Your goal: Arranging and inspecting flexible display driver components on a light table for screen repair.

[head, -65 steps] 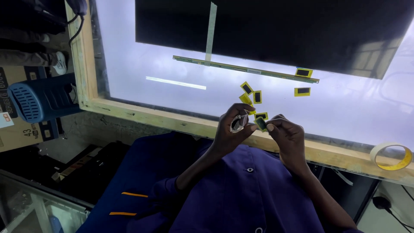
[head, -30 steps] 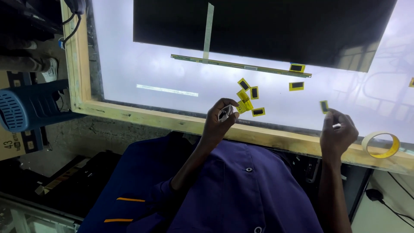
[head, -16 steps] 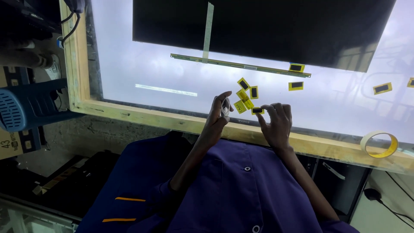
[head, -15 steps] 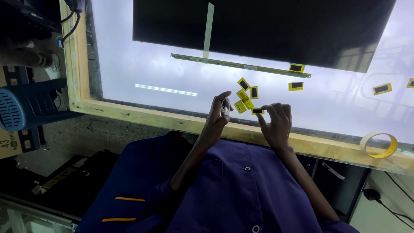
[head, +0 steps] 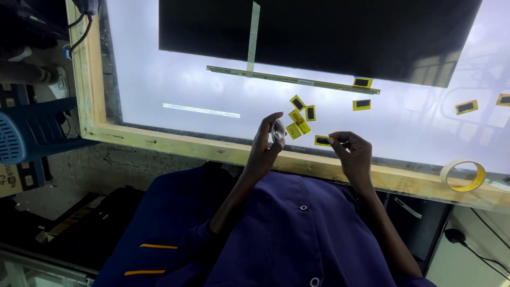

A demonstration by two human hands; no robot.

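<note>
My left hand (head: pixel 265 146) is raised over the near edge of the lit white table (head: pixel 175 85), its fingers closed on a small pale crumpled piece (head: pixel 278 129). My right hand (head: pixel 353 154) pinches one small yellow tab with a black centre (head: pixel 321 141) by its right end. A cluster of like yellow tabs (head: pixel 300 114) lies on the table just beyond both hands. Two more tabs (head: pixel 362 93) sit by the end of a long thin strip (head: pixel 292 79), and others (head: pixel 466 107) lie far right.
A large dark panel (head: pixel 319 32) covers the far part of the table. A wooden frame (head: pixel 175 146) borders the table. A roll of yellow tape (head: pixel 463 175) rests on the frame at right. A blue ribbed object (head: pixel 26 133) stands at left.
My right hand went out right and set a tab down there, then came back beside my left hand and now pinches a tab from the cluster.
</note>
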